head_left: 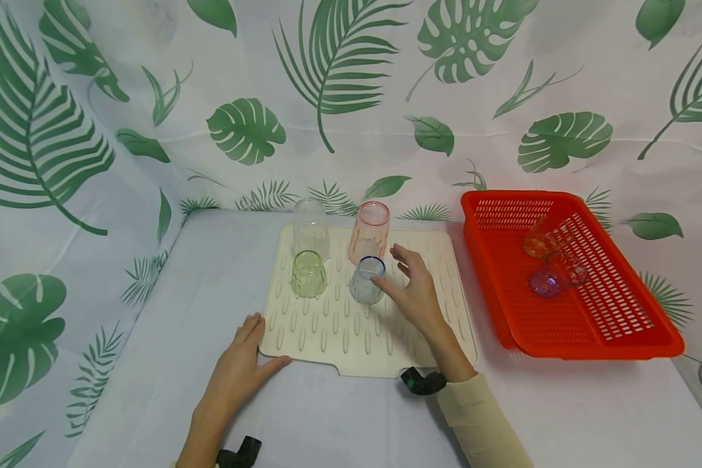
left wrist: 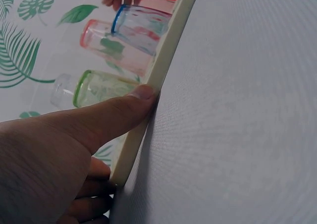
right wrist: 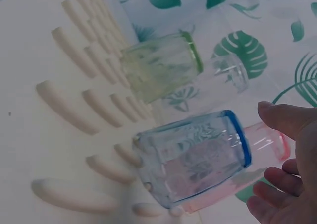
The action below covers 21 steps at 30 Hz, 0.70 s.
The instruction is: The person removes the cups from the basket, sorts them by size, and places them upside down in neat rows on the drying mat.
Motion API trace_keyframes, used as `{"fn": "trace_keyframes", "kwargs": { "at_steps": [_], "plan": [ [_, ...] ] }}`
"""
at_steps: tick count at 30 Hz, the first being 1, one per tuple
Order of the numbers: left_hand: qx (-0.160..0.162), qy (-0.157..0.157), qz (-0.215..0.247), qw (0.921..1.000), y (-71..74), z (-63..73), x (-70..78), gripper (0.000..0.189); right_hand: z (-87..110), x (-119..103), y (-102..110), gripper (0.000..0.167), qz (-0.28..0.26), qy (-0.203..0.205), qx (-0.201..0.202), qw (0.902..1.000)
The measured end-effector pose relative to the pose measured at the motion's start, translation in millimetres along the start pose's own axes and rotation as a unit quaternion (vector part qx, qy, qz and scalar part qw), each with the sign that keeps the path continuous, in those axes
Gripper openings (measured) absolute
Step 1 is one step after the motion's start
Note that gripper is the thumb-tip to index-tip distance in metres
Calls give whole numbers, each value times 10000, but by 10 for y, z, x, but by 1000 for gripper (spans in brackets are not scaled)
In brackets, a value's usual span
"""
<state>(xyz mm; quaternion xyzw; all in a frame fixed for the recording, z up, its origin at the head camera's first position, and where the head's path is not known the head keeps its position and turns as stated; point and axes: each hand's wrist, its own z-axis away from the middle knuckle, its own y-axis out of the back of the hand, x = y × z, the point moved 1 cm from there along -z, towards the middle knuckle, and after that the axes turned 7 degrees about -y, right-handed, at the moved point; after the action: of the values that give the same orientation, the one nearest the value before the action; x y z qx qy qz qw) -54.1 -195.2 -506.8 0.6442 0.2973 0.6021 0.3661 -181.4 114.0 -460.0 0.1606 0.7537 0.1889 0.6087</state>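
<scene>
On a cream ridged drying mat point(head_left: 339, 338) stand a blue-rimmed clear glass point(head_left: 366, 289), a green glass point(head_left: 309, 276), a taller pink glass point(head_left: 370, 234) and a tall clear glass point(head_left: 311, 227). My right hand point(head_left: 412, 289) is beside the blue-rimmed glass, thumb and fingers spread. In the right wrist view, a gap shows between that hand point(right wrist: 292, 169) and the blue rim point(right wrist: 237, 140). At the mat's front left corner, my left hand point(head_left: 236, 364) touches the edge with its thumb and fingers. The left wrist view shows the thumb point(left wrist: 119, 115) against the mat's side.
A red plastic basket point(head_left: 491, 305) stands at the right, holding an orange-tinted glass point(head_left: 541, 244) and a purple mug point(head_left: 546, 281) lying on its side. A white cloth point(head_left: 327, 429) covers the table. Behind hangs a leaf-patterned sheet point(head_left: 363, 97).
</scene>
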Motion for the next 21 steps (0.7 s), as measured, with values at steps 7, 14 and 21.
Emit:
{"fn": "trace_keyframes", "kwargs": {
  "at_steps": [7, 14, 21],
  "plan": [
    [32, -3, -2, 10000, -3, -1, -4, 99, 17, -102, 116, 72, 29, 194, 216, 9996],
    [48, -25, 31, 10000, -10, 2, -16, 98, 60, -186, 228, 73, 116, 215, 330, 9992],
    [47, -1, 48, 10000, -10, 3, -20, 98, 80, -271, 331, 72, 333, 111, 385, 9986]
  ]
}}
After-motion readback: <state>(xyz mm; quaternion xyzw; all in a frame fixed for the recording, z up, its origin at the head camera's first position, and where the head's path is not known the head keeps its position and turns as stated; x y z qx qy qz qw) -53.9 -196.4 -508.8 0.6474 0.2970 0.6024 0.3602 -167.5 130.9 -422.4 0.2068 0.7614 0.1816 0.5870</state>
